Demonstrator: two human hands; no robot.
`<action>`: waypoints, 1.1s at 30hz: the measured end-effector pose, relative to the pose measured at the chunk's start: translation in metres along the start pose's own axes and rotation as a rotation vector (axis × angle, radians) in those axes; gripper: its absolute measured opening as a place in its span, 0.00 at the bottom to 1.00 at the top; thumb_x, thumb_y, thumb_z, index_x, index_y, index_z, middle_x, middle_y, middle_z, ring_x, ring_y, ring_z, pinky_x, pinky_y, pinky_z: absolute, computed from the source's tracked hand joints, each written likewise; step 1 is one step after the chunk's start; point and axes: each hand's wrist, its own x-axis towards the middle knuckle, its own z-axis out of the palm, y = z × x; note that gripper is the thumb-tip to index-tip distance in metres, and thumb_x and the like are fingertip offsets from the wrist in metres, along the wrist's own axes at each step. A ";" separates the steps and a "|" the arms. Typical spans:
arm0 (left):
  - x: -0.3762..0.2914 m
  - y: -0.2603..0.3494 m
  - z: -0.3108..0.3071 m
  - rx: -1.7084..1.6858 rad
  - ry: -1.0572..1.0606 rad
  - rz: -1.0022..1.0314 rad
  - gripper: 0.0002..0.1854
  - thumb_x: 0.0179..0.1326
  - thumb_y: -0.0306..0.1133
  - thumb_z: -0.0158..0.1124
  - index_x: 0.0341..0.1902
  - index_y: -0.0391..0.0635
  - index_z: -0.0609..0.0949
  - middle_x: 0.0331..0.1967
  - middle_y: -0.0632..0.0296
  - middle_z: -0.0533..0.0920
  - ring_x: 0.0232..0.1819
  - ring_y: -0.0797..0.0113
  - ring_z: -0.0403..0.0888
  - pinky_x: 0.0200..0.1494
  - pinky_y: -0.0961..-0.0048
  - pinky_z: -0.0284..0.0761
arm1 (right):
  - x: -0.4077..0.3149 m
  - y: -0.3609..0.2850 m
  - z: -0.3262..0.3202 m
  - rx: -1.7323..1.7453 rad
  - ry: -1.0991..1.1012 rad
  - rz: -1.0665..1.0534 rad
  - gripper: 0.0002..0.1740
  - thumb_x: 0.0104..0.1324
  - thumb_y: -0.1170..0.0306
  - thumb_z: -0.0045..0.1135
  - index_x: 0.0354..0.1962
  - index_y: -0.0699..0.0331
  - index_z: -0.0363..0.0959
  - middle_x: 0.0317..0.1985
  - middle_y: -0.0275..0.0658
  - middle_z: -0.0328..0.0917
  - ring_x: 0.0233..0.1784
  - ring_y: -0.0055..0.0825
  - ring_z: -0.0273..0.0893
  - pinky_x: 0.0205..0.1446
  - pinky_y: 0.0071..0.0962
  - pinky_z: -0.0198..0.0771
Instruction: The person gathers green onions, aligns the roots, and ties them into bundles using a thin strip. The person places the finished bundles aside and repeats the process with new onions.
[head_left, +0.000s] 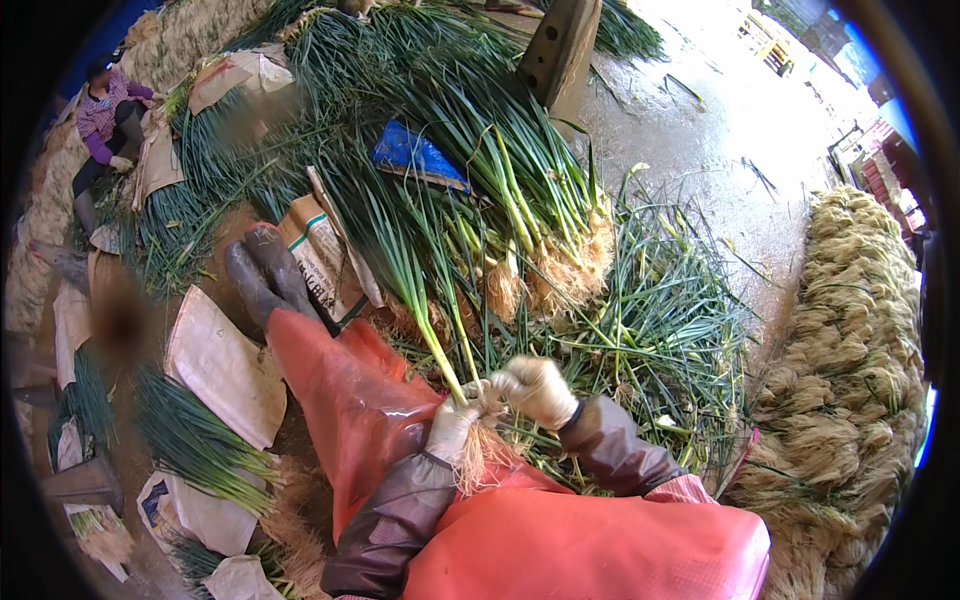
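Observation:
My left hand (452, 429), in a pale glove, grips long green onions (431, 341) near the base, above my lap. Their stringy roots (480, 457) hang below the fingers, and the leaves point away from me. Close beside it, my right hand (541, 391), also gloved, has its fingers curled against the base of a thinner stalk (465, 341). Whether those fingertips pinch it is hidden. A red plastic apron (592, 536) covers my lap. Just ahead lies a heap of green onions (517, 180) with their roots (574, 262) towards me.
Cut leaves (667, 337) litter the floor ahead right. A long stack of root-ended bundles (840, 360) lines the right side. A metal post (559, 64) stands beyond the heap. Bundled onions (202, 435) and sacking (225, 367) lie left. Another person (112, 124) sits far left.

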 end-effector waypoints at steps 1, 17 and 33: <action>-0.001 0.000 -0.002 -0.053 -0.079 0.054 0.15 0.64 0.25 0.60 0.54 0.41 0.77 0.42 0.63 0.83 0.37 0.71 0.83 0.35 0.79 0.81 | 0.010 0.000 -0.010 0.287 -0.003 0.179 0.14 0.67 0.66 0.56 0.23 0.62 0.77 0.23 0.39 0.80 0.19 0.24 0.73 0.23 0.28 0.70; 0.006 0.003 -0.001 -0.174 0.062 0.100 0.11 0.62 0.34 0.67 0.43 0.48 0.76 0.47 0.64 0.80 0.53 0.68 0.78 0.57 0.69 0.76 | 0.057 0.020 0.007 -0.030 0.003 0.570 0.17 0.72 0.61 0.51 0.48 0.65 0.76 0.29 0.38 0.83 0.22 0.20 0.77 0.24 0.24 0.76; -0.002 -0.006 0.002 -0.022 0.173 0.103 0.05 0.64 0.26 0.61 0.37 0.44 0.73 0.39 0.48 0.84 0.30 0.70 0.80 0.32 0.79 0.79 | -0.026 0.022 -0.006 -0.419 0.171 -0.065 0.18 0.71 0.60 0.49 0.27 0.61 0.78 0.22 0.39 0.77 0.18 0.29 0.75 0.26 0.30 0.70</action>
